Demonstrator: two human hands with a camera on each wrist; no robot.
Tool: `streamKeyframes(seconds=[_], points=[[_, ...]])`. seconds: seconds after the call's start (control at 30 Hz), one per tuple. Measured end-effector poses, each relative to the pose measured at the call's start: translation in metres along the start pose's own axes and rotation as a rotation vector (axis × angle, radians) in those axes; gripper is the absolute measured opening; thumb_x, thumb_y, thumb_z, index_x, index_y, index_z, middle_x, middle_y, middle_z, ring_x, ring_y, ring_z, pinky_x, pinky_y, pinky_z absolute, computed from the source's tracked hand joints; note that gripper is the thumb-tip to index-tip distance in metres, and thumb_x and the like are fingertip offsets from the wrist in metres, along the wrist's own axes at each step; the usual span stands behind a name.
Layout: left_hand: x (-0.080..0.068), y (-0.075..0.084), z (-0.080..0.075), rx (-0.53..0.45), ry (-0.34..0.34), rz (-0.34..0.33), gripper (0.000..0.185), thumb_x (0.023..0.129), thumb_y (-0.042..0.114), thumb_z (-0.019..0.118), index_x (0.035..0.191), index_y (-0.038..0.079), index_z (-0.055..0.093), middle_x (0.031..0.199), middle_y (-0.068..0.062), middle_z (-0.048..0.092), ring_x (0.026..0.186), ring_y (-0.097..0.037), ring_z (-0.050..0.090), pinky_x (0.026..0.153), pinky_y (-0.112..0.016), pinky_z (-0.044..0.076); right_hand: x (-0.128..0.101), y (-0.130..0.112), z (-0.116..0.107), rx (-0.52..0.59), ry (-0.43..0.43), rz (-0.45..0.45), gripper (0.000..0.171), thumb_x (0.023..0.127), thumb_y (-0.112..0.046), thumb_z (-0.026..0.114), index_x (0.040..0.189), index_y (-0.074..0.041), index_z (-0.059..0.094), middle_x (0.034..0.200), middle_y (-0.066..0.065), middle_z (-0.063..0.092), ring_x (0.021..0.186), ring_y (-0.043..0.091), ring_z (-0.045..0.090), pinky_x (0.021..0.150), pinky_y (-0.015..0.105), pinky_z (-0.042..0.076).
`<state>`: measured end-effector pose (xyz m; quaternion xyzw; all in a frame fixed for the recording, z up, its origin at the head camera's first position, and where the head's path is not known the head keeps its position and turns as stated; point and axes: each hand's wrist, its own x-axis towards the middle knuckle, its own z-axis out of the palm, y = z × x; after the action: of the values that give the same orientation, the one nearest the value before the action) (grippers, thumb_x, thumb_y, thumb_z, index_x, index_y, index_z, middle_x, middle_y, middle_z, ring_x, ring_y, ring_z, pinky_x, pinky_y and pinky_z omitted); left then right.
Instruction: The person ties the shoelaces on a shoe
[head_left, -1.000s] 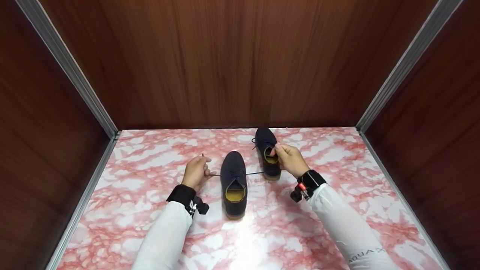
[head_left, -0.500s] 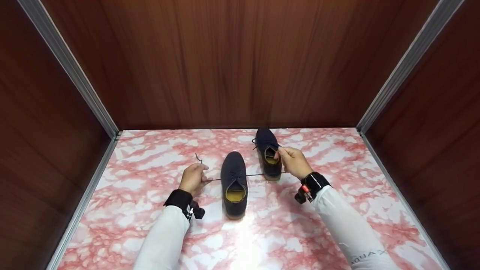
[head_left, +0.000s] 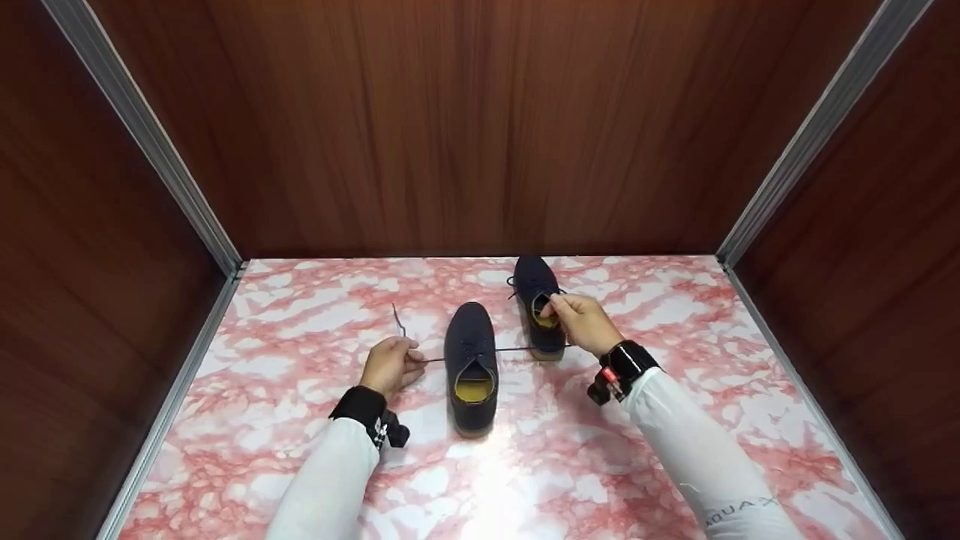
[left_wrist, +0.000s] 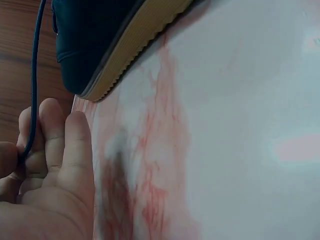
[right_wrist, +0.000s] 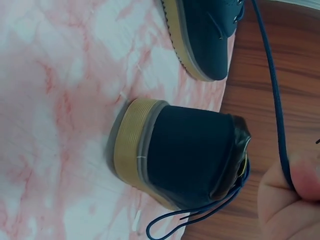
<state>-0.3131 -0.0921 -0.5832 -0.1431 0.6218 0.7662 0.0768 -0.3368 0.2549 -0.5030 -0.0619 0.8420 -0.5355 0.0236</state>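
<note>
Two navy lace-up shoes stand on the surface, toes pointing away. The nearer shoe (head_left: 471,330) is between my hands, its yellow insole showing. My left hand (head_left: 391,366) holds one end of its shoelace (left_wrist: 34,75) on the left, and a loose tail sticks up above the fingers. In the left wrist view the lace passes between thumb and fingers. On the right, my right hand (head_left: 589,324) pinches the other lace (right_wrist: 275,90) between thumb and finger. Both laces run out sideways, nearly straight. The farther shoe (head_left: 534,274) lies partly behind my right hand in the head view.
The farther shoe has a tied bow, one loop (right_wrist: 162,227) hanging at its side. A red-and-white marbled surface (head_left: 300,420) carries the shoes. Wood-pattern panels (head_left: 450,135) with metal corner strips enclose it at the back and both sides.
My left hand has come down a little toward me, and a longer lace tail shows above it. My right hand has shifted slightly to the right. Both shoes stay in place.
</note>
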Motion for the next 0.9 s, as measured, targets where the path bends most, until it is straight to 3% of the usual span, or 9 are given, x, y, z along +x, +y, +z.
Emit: streamKeyframes(seconds=[0.23, 0.5, 0.63, 0.77, 0.9], points=[[-0.001, -0.005, -0.003, 0.075, -0.085, -0.048, 0.02, 0.108, 0.014, 0.048, 0.116, -0.002, 0.055, 0.082, -0.003, 0.068, 0.073, -0.015, 0.071, 0.074, -0.031, 0.062, 0.002, -0.007, 0.003, 0.006, -0.017, 0.011, 0.042, 0.112, -0.033, 0.047, 0.105, 0.0, 0.073, 0.069, -0.005, 0.047, 0.062, 0.009, 0.044, 0.053, 0.023, 0.041], [-0.004, -0.004, -0.001, 0.261, -0.126, -0.031, 0.017, 0.106, 0.015, 0.053, 0.113, 0.0, 0.057, 0.09, -0.005, 0.068, 0.087, -0.018, 0.07, 0.094, -0.038, 0.061, -0.002, -0.011, 0.004, 0.013, -0.042, 0.038, 0.043, 0.112, -0.037, 0.047, 0.111, -0.004, 0.073, 0.081, 0.002, 0.056, 0.072, 0.014, 0.05, 0.055, 0.025, 0.045], [-0.006, -0.004, 0.001, 0.307, -0.131, -0.016, 0.017, 0.105, 0.014, 0.055, 0.11, -0.001, 0.058, 0.092, -0.006, 0.068, 0.086, -0.017, 0.069, 0.096, -0.039, 0.061, -0.002, -0.013, 0.004, 0.032, -0.049, 0.049, 0.045, 0.113, -0.036, 0.044, 0.116, 0.0, 0.071, 0.074, -0.002, 0.052, 0.067, 0.012, 0.048, 0.054, 0.024, 0.042], [-0.007, -0.004, 0.003, 0.385, -0.131, 0.025, 0.016, 0.102, 0.012, 0.055, 0.104, -0.003, 0.061, 0.09, -0.006, 0.067, 0.083, -0.016, 0.067, 0.087, -0.031, 0.06, -0.002, -0.018, 0.004, 0.063, -0.067, 0.064, 0.047, 0.113, -0.034, 0.042, 0.122, 0.006, 0.065, 0.067, -0.006, 0.044, 0.06, 0.009, 0.041, 0.051, 0.022, 0.037], [-0.007, -0.004, 0.006, 0.462, -0.121, 0.061, 0.021, 0.095, 0.006, 0.058, 0.111, -0.008, 0.062, 0.088, -0.006, 0.067, 0.081, -0.015, 0.064, 0.076, -0.025, 0.053, -0.002, -0.023, 0.002, 0.082, -0.104, 0.063, 0.039, 0.108, -0.019, 0.043, 0.127, 0.011, 0.059, 0.073, -0.005, 0.045, 0.061, 0.008, 0.04, 0.053, 0.022, 0.037]])
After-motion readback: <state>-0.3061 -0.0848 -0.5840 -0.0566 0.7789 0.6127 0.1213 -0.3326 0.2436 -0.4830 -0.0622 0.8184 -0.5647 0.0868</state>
